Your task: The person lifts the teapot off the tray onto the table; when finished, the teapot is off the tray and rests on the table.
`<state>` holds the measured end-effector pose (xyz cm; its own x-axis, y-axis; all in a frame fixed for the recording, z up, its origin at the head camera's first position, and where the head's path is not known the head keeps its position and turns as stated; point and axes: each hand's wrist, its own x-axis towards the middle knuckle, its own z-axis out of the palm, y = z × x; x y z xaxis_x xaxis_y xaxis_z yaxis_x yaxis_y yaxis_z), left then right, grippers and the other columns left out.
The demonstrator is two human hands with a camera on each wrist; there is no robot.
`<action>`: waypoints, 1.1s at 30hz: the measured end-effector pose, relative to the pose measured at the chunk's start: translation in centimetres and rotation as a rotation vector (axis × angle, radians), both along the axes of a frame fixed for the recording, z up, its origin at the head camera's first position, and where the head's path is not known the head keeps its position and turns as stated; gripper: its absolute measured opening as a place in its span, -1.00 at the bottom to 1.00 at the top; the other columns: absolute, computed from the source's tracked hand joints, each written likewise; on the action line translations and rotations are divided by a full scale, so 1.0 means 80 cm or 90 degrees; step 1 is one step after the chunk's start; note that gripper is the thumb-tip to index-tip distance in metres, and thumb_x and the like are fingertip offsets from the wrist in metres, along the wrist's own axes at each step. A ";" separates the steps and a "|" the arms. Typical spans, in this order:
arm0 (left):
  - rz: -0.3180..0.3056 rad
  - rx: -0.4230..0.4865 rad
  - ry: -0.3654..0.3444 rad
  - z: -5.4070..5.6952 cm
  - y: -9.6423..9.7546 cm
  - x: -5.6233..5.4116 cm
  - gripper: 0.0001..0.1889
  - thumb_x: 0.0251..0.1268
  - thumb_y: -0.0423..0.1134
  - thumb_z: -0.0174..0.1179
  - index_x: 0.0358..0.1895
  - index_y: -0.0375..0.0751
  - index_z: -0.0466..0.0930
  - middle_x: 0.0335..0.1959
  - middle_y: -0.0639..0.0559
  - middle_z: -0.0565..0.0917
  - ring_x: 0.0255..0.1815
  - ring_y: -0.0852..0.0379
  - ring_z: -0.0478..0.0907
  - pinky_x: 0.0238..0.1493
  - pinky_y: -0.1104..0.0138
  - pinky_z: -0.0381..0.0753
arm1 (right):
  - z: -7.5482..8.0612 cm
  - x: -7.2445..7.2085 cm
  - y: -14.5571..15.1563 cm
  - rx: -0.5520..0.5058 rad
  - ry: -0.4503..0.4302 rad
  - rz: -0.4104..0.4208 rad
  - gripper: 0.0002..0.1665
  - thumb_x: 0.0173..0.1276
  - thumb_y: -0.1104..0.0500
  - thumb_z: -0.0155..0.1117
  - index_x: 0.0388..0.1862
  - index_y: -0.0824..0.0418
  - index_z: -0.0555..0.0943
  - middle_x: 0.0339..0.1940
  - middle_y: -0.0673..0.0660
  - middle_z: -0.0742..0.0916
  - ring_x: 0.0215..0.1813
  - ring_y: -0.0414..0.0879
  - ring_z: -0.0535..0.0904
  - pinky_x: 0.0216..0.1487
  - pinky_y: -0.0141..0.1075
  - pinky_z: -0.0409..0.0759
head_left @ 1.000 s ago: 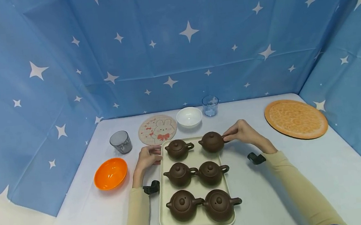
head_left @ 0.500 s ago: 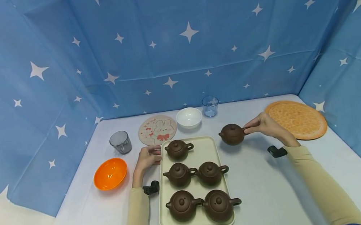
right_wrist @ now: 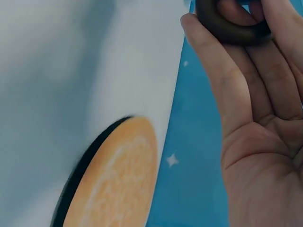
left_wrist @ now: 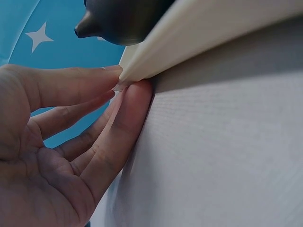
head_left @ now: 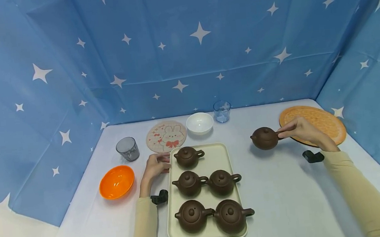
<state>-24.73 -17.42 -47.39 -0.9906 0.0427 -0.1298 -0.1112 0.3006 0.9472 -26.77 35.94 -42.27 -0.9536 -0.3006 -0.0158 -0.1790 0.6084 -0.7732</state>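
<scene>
My right hand (head_left: 301, 130) grips a dark brown teapot (head_left: 265, 138) by its loop handle (right_wrist: 236, 28), holding it over the table to the right of the tray, spout pointing left. A shadow falls beneath the pot. On the other side, my left hand (head_left: 155, 167) pinches the left rim of a cream rectangular tray (head_left: 215, 156), thumb and fingers meeting at its edge in the left wrist view. Several similar brown teapots stand on the tray, such as a small one (head_left: 187, 157) at the back left and a larger one (head_left: 230, 215) at the front right.
Left of the tray are an orange bowl (head_left: 116, 182) and a grey glass (head_left: 127, 149). Behind it lie a round rabbit mat (head_left: 166, 136), a white bowl (head_left: 199, 123) and a blue glass (head_left: 222, 111). An orange round mat (head_left: 314, 121) lies at the back right, partly behind my right hand.
My right hand has lifted the teapot from the tray's back right and carried it rightward over the table. The left hand and tray stay where they were.
</scene>
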 end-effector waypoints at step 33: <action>-0.006 0.001 0.004 -0.002 -0.001 -0.001 -0.50 -0.02 -0.62 0.20 0.11 -0.47 0.54 -0.19 -0.35 0.65 -0.43 0.09 0.66 -0.39 0.23 0.75 | -0.035 -0.001 0.059 0.019 0.031 -0.015 -0.65 0.22 0.17 0.40 -0.12 0.41 0.70 -0.23 0.23 0.78 -0.20 -0.43 0.59 -0.28 -0.46 0.64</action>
